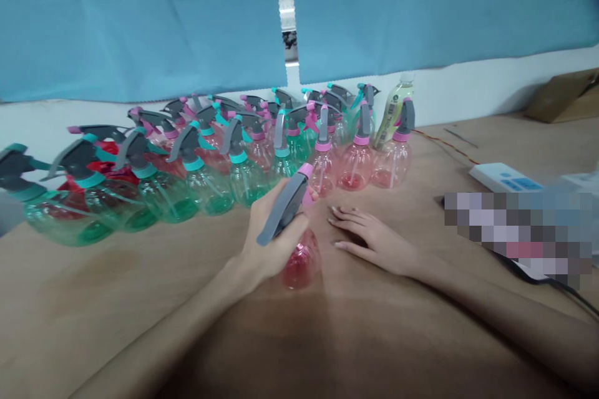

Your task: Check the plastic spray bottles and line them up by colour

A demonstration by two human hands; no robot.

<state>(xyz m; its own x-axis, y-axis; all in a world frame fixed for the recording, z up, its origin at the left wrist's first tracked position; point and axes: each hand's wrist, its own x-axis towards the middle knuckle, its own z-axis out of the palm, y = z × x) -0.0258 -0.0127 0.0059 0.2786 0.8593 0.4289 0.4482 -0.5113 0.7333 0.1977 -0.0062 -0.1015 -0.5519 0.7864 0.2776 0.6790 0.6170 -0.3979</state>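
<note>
the left hand (269,234) grasps the pink spray bottle (299,268) by its neck, well in from the bench's (355,336) far edge; the right hand (374,240) rests released. best keep the bottle upright, wrist steady.

likely a workshop — spray bottles (250,181) crowding a table (70,305)

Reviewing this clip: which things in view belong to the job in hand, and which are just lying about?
Belong to the job:
- pink trigger spray bottle, held in the left hand
- probably the matching green spray bottles and pink spray bottles grouped behind it

Apparently just lying about:
- labelled drink bottle
- white device with a blue panel
- cardboard box
</note>
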